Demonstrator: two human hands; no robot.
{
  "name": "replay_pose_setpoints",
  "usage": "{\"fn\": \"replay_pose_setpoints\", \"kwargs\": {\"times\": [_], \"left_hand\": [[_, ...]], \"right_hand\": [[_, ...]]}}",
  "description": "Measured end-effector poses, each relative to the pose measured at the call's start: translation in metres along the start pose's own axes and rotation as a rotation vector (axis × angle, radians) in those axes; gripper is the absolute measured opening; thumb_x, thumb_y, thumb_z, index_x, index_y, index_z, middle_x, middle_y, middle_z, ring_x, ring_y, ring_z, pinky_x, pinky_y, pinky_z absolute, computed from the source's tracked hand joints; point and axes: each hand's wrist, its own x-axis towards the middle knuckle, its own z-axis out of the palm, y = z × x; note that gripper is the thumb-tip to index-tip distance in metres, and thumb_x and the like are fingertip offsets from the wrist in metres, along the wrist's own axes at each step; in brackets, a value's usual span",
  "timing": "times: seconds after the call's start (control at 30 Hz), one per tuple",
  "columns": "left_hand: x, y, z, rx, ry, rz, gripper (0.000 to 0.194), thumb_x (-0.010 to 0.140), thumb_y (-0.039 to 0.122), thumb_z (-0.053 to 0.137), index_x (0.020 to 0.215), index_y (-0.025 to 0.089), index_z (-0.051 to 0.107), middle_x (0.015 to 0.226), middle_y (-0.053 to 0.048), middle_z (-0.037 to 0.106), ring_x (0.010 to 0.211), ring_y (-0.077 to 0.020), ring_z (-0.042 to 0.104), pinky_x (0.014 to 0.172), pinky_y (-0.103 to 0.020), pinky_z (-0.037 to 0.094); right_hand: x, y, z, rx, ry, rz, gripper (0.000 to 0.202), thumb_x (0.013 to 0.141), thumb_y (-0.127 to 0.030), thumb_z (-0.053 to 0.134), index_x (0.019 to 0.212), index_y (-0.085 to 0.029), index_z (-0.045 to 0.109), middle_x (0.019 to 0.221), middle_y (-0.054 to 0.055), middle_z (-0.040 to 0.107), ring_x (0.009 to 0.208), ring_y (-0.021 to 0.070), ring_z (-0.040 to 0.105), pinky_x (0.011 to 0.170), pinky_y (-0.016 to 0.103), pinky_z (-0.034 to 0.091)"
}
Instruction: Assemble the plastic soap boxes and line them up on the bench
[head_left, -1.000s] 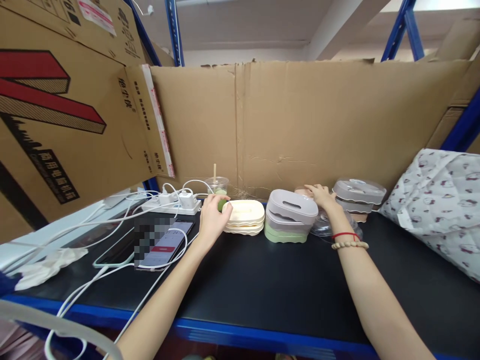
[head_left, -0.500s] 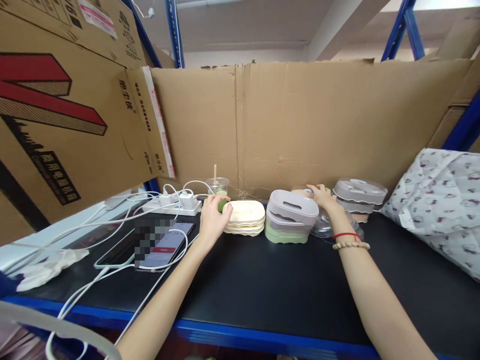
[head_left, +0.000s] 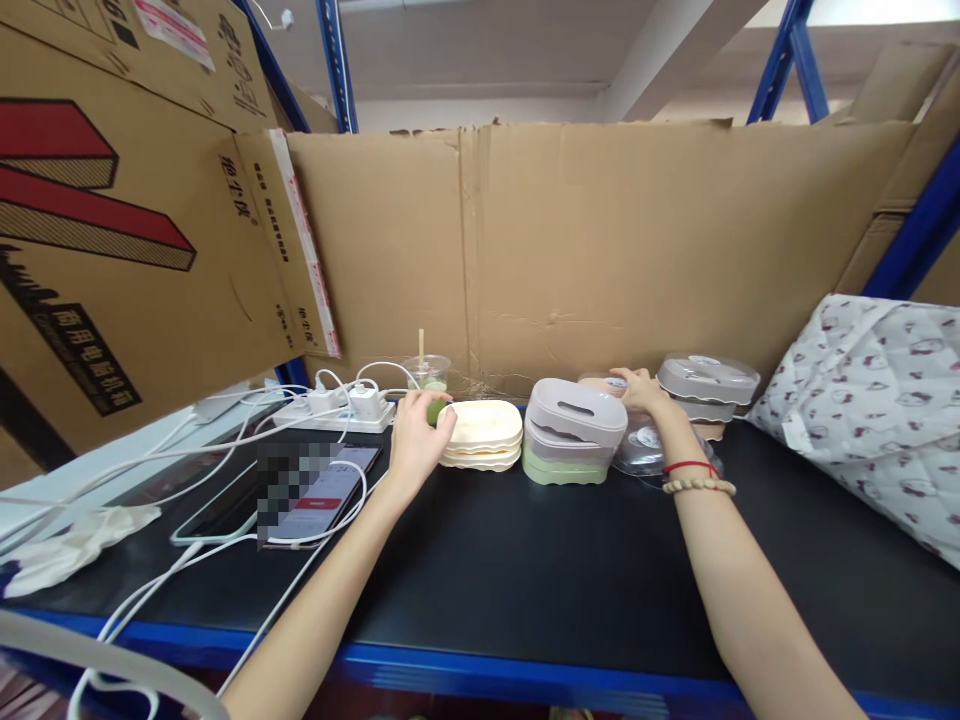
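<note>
My left hand (head_left: pixel 418 440) is closed round a small dark-green rounded object (head_left: pixel 436 411), whose kind I cannot make out. Its thumb is close to the left end of a stack of cream oval trays (head_left: pixel 482 424). Beside these stands a stack of oval boxes, green below (head_left: pixel 564 467) and grey above, with a tilted grey slotted lid (head_left: pixel 576 408) on top. Behind it my right hand (head_left: pixel 645 393) has its fingers bent at the edge of a peach-coloured box (head_left: pixel 600 384), mostly hidden. Clear plastic lids (head_left: pixel 636 452) lie below my right wrist.
Grey lidded boxes (head_left: pixel 709 377) are piled at the right, near a patterned quilted bag (head_left: pixel 870 420). At left are a power strip (head_left: pixel 337 418), white cables, two phones (head_left: pixel 330 490) and a tissue (head_left: pixel 82 540). A plastic cup (head_left: pixel 431 372) stands against the cardboard wall (head_left: pixel 600 240).
The whole view has shifted slightly, so things sit a little further left. Both hands keep nearly the same places beside the boxes.
</note>
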Motion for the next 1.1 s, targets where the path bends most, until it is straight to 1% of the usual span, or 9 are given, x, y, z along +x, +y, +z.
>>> {"fn": "replay_pose_setpoints", "kwargs": {"times": [0.2,0.33,0.43,0.5,0.6,0.67,0.77,0.9,1.1], "left_hand": [[0.002,-0.001,-0.003,-0.038,0.045,-0.003,0.011,0.068,0.025,0.054,0.073,0.022,0.063,0.082,-0.005,0.059,0.092,-0.0255,0.055,0.084,-0.041,0.045],[0.005,0.004,-0.01,-0.13,0.118,-0.009,0.01,0.067,0.027,0.056,0.072,0.022,0.063,0.081,-0.005,0.06,0.089,-0.024,0.055,0.08,-0.039,0.045],[0.005,0.013,-0.015,-0.358,0.131,-0.004,0.015,0.069,0.033,0.058,0.076,0.021,0.062,0.084,-0.004,0.062,0.087,-0.0212,0.057,0.075,-0.034,0.045],[0.003,0.019,-0.017,-0.56,0.045,-0.011,0.022,0.07,0.037,0.061,0.084,0.02,0.061,0.085,-0.004,0.064,0.087,-0.0195,0.06,0.076,-0.032,0.046],[0.0,0.024,-0.019,-0.79,-0.202,-0.028,0.048,0.066,0.041,0.071,0.106,0.021,0.056,0.091,-0.005,0.067,0.093,-0.02,0.063,0.081,-0.032,0.047],[-0.001,0.024,-0.019,-0.883,-0.338,-0.036,0.07,0.058,0.044,0.078,0.119,0.023,0.05,0.1,-0.007,0.068,0.101,-0.023,0.063,0.082,-0.034,0.047],[-0.003,0.021,-0.015,-0.965,-0.41,-0.051,0.087,0.045,0.05,0.084,0.121,0.024,0.048,0.115,-0.011,0.065,0.111,-0.0285,0.059,0.088,-0.038,0.048],[-0.006,0.02,-0.012,-0.979,-0.32,-0.092,0.081,0.045,0.057,0.081,0.112,0.02,0.055,0.123,-0.013,0.062,0.119,-0.031,0.054,0.099,-0.043,0.042],[-0.009,0.02,-0.012,-0.942,-0.191,-0.174,0.077,0.043,0.051,0.082,0.109,0.017,0.059,0.122,-0.012,0.063,0.12,-0.0318,0.052,0.104,-0.043,0.039]], "right_hand": [[-0.004,-0.005,-0.01,0.046,0.074,0.03,0.066,0.069,-0.04,0.068,0.13,-0.026,0.047,0.125,0.016,0.047,0.118,0.0355,0.048,0.093,0.046,0.041],[-0.009,-0.01,-0.03,0.192,0.266,0.004,0.082,0.057,-0.051,0.076,0.129,-0.024,0.047,0.125,0.016,0.045,0.12,0.0385,0.043,0.094,0.051,0.04],[-0.016,-0.023,-0.051,0.355,0.433,-0.041,0.091,0.053,-0.055,0.077,0.132,-0.025,0.043,0.128,0.016,0.04,0.123,0.0397,0.039,0.096,0.055,0.038],[-0.023,-0.038,-0.063,0.464,0.508,-0.109,0.094,0.055,-0.058,0.075,0.136,-0.027,0.038,0.129,0.014,0.038,0.125,0.0394,0.037,0.098,0.057,0.036],[-0.038,-0.071,-0.069,0.601,0.536,-0.31,0.097,0.058,-0.062,0.071,0.14,-0.029,0.031,0.13,0.012,0.035,0.127,0.0376,0.036,0.102,0.058,0.034],[-0.053,-0.095,-0.065,0.683,0.465,-0.474,0.095,0.058,-0.062,0.071,0.139,-0.031,0.032,0.13,0.011,0.036,0.128,0.0362,0.037,0.104,0.056,0.033],[-0.078,-0.125,-0.053,0.789,0.233,-0.65,0.092,0.054,-0.06,0.075,0.135,-0.033,0.04,0.127,0.01,0.041,0.125,0.0345,0.041,0.104,0.055,0.035],[-0.097,-0.141,-0.041,0.806,-0.042,-0.715,0.088,0.059,-0.061,0.072,0.137,-0.038,0.037,0.126,0.008,0.043,0.123,0.0313,0.044,0.099,0.055,0.04],[-0.095,-0.128,-0.049,0.715,-0.234,-0.814,0.088,0.067,-0.066,0.064,0.142,-0.04,0.028,0.139,0.008,0.037,0.128,0.0311,0.039,0.102,0.055,0.036]]}}
